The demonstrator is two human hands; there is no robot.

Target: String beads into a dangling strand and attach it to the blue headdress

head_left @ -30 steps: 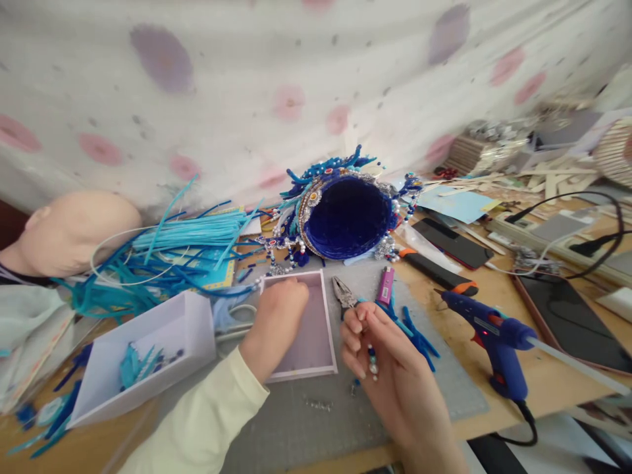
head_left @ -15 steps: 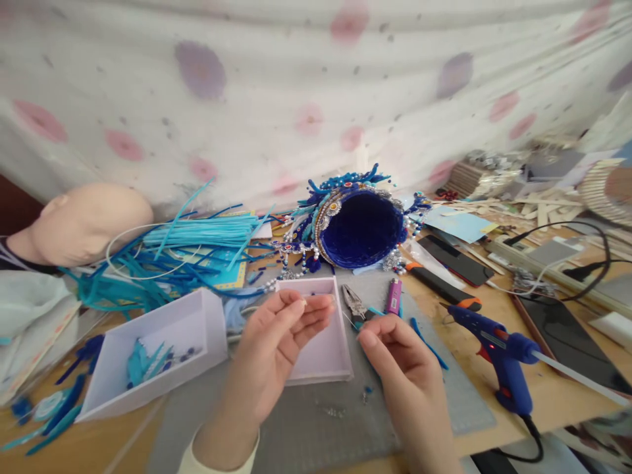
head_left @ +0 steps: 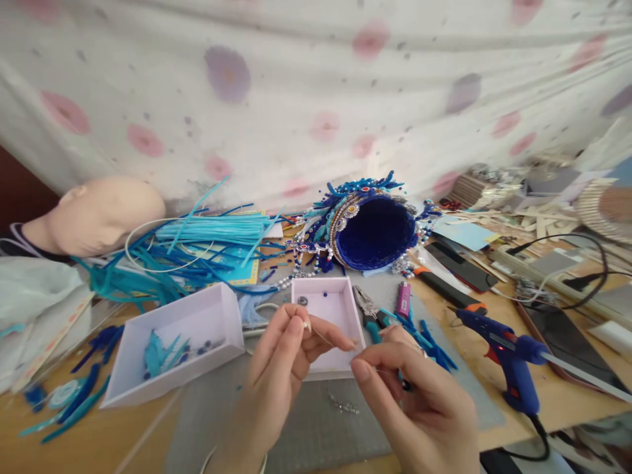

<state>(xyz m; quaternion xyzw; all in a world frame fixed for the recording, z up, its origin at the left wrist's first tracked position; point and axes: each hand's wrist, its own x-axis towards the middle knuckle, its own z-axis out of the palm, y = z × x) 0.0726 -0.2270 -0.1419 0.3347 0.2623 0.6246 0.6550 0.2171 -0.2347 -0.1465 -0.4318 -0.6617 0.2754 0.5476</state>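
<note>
My left hand (head_left: pixel 276 368) pinches a small white bead (head_left: pixel 307 326) between thumb and forefinger, its other fingers reaching out to the right. A thin thread (head_left: pixel 322 337) runs from the bead toward my right hand (head_left: pixel 419 395). The thumb and forefinger of that hand are pressed together on the thread. By its curled fingers shows a small dark blue bead (head_left: pixel 405 383); whether it hangs on the thread I cannot tell. Behind both hands lies a shallow white tray (head_left: pixel 351 309) with a silver piece and a dark bead inside.
A beaded blue headdress (head_left: pixel 375 230) lies on its side at the back. Pliers (head_left: pixel 368 306) and a purple lighter (head_left: pixel 403 299) lie beyond my right hand, a glue gun (head_left: pixel 508 355) farther right. Leftward are another white box (head_left: pixel 172 355), blue strips (head_left: pixel 212 229) and a mannequin head (head_left: pixel 108 214).
Both hands have come lower and closer together, and the thread between them now shows. The view has shifted slightly to the left, and more of the tray's inside is visible.
</note>
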